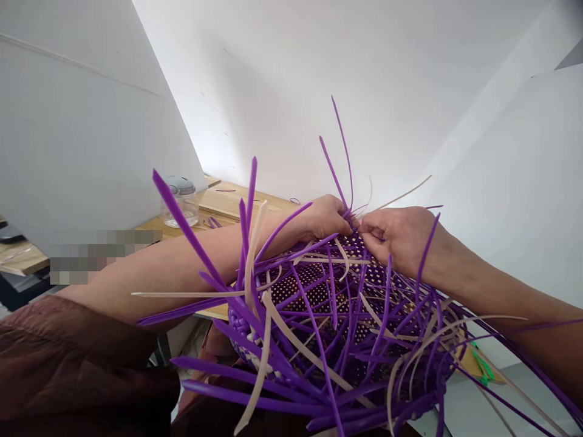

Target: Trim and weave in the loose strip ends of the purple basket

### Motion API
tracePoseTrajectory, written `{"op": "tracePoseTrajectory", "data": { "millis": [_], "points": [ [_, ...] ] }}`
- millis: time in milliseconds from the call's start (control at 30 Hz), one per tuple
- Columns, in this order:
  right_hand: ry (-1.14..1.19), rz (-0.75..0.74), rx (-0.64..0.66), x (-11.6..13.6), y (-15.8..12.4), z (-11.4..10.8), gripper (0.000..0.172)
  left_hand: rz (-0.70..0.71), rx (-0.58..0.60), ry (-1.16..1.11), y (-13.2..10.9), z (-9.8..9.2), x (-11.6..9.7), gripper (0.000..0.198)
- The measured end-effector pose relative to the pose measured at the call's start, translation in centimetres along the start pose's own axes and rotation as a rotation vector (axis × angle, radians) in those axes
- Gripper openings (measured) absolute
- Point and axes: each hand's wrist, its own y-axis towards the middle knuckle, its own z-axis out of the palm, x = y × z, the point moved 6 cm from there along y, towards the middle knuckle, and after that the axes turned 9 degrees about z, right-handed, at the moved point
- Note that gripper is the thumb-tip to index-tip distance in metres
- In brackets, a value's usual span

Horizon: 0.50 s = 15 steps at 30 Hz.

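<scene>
Basket (291, 285), purple w/ beige flecks, 1 pc: below both hands, on wearer's side of them, mouth up, wider L–R as seen; far rim at fingertips, hands abt equally near. L hand (325, 218): closed on far rim. R hand (392, 233): just beside L, fingertips pinched, prob. on thin strip (401, 195); exact hold hidden. Jar (180, 209), clear, grey lid on, contents can't tell: far L, on table (268, 202). Purple strips (166, 191), many, & beige strips (251, 261), fewer: crossing basket's inside, fanned round rim
</scene>
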Motion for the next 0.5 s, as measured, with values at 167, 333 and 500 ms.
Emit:
{"op": "tracePoseTrajectory", "data": {
  "millis": [167, 333, 500],
  "points": [
    [-0.019, -0.006, 0.006, 0.6, 0.2, -0.2, 0.023, 0.032, -0.01, 0.022, 0.6, 0.0, 0.8, 0.015],
    [-0.089, -0.019, 0.091, 1.0, 1.0, 0.1, 0.02, 0.054, -0.008, 0.031, 1.0, -0.1, 1.2, 0.017],
    [-0.102, -0.062, 0.129, 0.7, 1.8, -0.3, 0.017, 0.023, -0.04, 0.038, 0.6, -0.3, 0.7, 0.01]
  ]
}}
